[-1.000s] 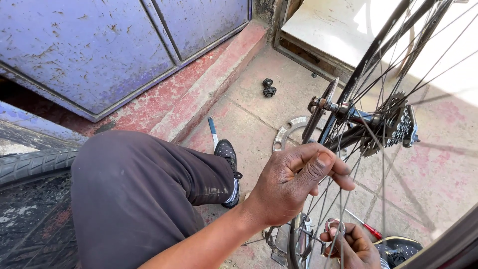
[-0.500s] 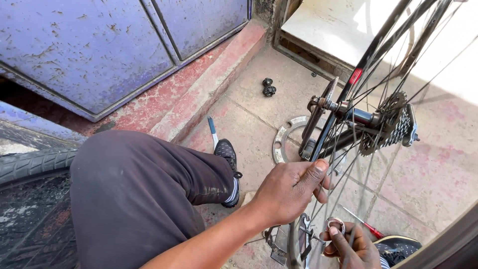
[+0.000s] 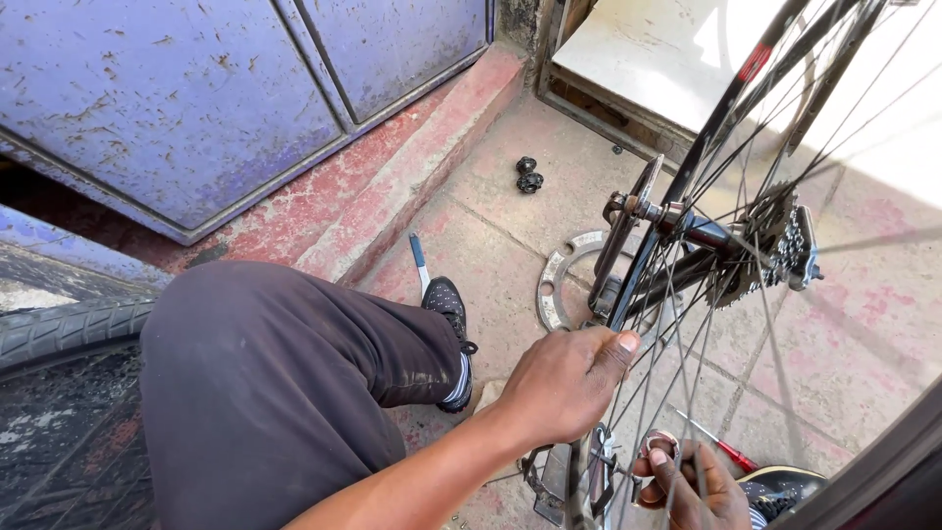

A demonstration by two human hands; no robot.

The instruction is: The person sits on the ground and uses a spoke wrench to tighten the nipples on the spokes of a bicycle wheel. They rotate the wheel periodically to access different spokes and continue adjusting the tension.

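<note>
My left hand (image 3: 564, 388) has its grip closed over the spokes (image 3: 677, 324) of the bicycle wheel (image 3: 589, 481), fingers curled round them near the rim, thumb lying along the top. My right hand (image 3: 692, 486) sits lower, on the far side of the spokes, its fingertips pinching a small silvery ring-shaped part (image 3: 659, 444) against them; I cannot make out what that part is.

The wheel stands upright in the dark frame (image 3: 726, 108), its axle (image 3: 648, 209) seated at the frame end with the sprocket cluster (image 3: 780, 245) on the far side, so I judge the mounting done and the work now down among the spokes. How much of that is finished I cannot tell.

Loose pieces lie on the paved floor (image 3: 863, 324): a flat silver disc with cut-outs (image 3: 564, 280) behind the frame, a small black hub part (image 3: 530, 175) nearer the red step (image 3: 412, 167), a blue-handled tool (image 3: 420, 260) beside my black shoe (image 3: 449, 304), and a red-handled screwdriver (image 3: 721, 447) just past my right hand.

My bent knee (image 3: 265, 393) hides the ground beneath it, the wheel's bottom is cut off by the lower edge, and a black tyre (image 3: 59, 329) runs off the left edge.
</note>
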